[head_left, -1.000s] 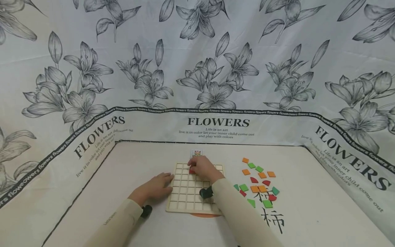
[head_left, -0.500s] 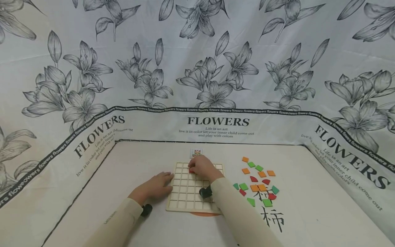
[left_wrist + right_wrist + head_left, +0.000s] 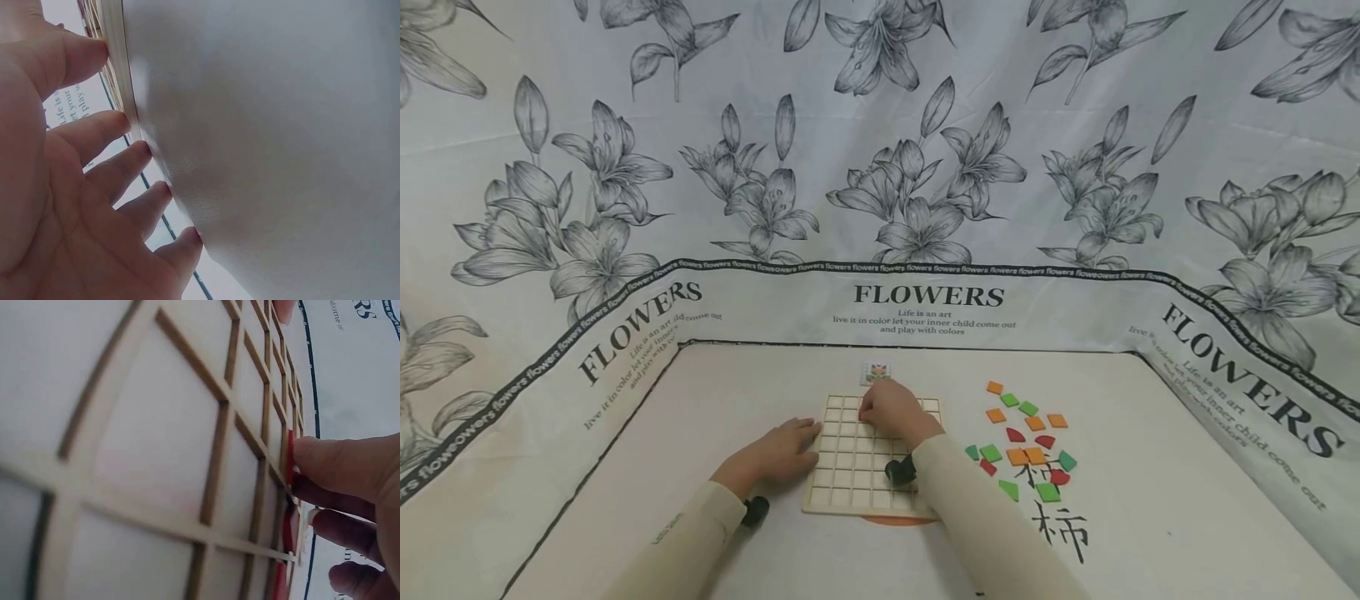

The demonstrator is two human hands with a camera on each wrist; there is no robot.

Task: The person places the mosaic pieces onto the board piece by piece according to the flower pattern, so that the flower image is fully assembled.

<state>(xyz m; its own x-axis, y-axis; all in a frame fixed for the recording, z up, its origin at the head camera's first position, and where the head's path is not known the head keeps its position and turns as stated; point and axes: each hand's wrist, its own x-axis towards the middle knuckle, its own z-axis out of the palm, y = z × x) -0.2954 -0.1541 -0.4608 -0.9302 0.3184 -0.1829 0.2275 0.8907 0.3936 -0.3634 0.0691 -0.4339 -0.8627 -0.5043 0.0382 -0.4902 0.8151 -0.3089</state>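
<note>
A wooden grid board (image 3: 842,500) lies on the table in front of me. Over its far rows is my right hand (image 3: 895,410), thumb and fingers bent round a red tile (image 3: 290,456); in the head view the hand covers most of that tile. The right wrist view also shows a second red piece (image 3: 287,530) and a third red piece (image 3: 279,582) in neighbouring cells of the grid. My left hand (image 3: 778,454) rests at the board's left side with fingers extended, the thumb and index fingertip right at the wooden edge (image 3: 119,56) in the left wrist view.
Several loose orange, green and red tiles (image 3: 1036,456) are scattered right of the board, some over printed black characters (image 3: 1060,533). A small picture card (image 3: 877,371) lies beyond the board's far edge. An orange shape (image 3: 898,521) shows under the near edge. Flower-print cloth (image 3: 925,308) surrounds the table.
My right hand has shifted slightly to the right at the same cells, showing more of the picture card and less of the red tile. The left hand stays at the board's edge.
</note>
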